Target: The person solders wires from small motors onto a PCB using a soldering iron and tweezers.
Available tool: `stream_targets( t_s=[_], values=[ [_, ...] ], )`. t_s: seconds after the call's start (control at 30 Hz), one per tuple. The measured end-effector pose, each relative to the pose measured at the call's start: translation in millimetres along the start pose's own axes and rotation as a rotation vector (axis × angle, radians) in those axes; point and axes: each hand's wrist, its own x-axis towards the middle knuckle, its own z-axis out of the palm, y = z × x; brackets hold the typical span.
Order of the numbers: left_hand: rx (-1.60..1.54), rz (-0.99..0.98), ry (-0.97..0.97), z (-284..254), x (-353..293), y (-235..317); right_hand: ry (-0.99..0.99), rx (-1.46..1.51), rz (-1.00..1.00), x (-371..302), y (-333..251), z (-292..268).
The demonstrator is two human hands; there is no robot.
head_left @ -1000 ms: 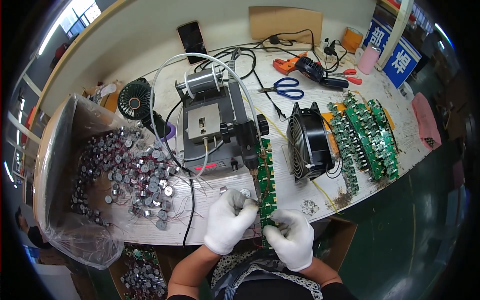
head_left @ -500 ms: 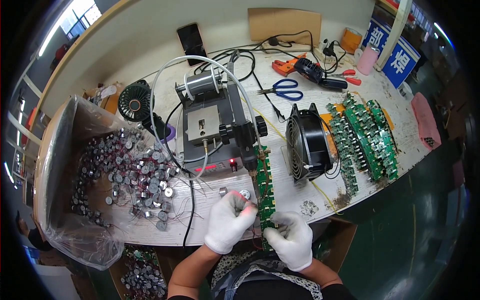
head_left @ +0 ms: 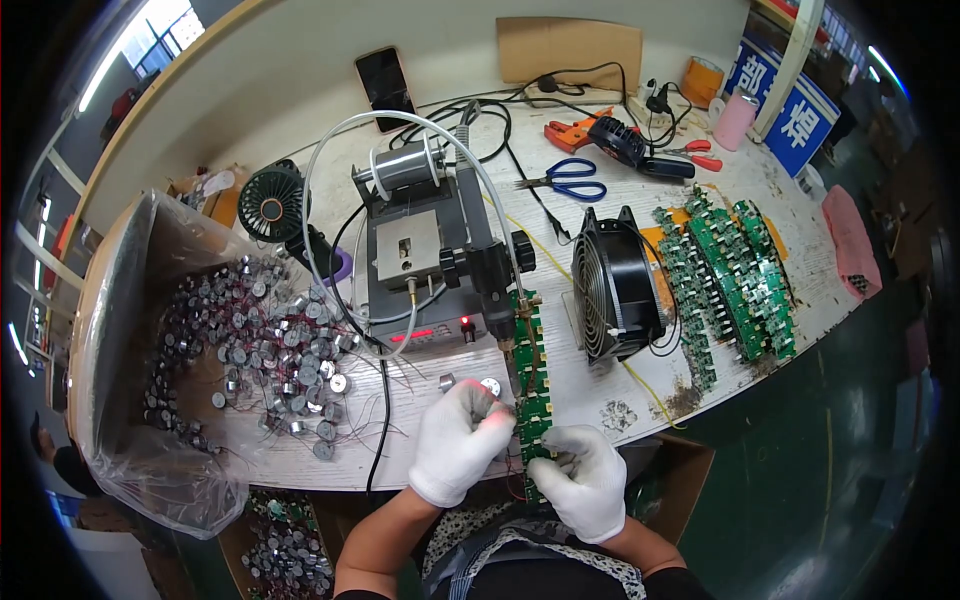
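Note:
A long green strip of circuit boards (head_left: 537, 385) runs from under the soldering iron (head_left: 505, 335) toward me. My left hand (head_left: 455, 440), in a white glove, is closed in a pinch at the strip's left edge, just below the iron's tip. What its fingertips hold is too small to make out. Thin red wires (head_left: 514, 478) show beneath it. A small round motor (head_left: 490, 387) lies just beyond these fingers, with another motor (head_left: 446, 382) beside it. My right hand (head_left: 582, 478), also gloved, grips the right edge of the strip near its close end.
Many small motors (head_left: 290, 370) with wires spill from a plastic-lined box (head_left: 120, 380) at left. Behind the iron stands the soldering station (head_left: 420, 325) with a solder reel (head_left: 403, 170). A black fan (head_left: 618, 285) and stacked circuit boards (head_left: 730, 270) are to the right, blue-handled scissors (head_left: 570, 180) farther back.
Both hands stay almost in place at the board strip. At the far left edge, a person in the background has shifted slightly.

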Motion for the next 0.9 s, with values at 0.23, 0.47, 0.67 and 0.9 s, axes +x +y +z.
stream_targets(
  t_s=[0.23, 0.47, 0.67, 0.9],
  values=[
    [0.016, 0.032, 0.005, 3, 0, 6, 0.019, -0.061, -0.137, -2, 2, -1],
    [0.058, 0.028, 0.020, 2, -1, 8, 0.027, -0.045, -0.146, -1, 3, 2],
    [0.070, 0.013, 0.022, 1, -1, -3, -0.047, -0.075, 0.061, 0, 2, -4],
    [-0.114, -0.043, -0.046, -1, -3, -10, -0.122, -0.001, 0.101, 0, -2, -13]
  ],
)
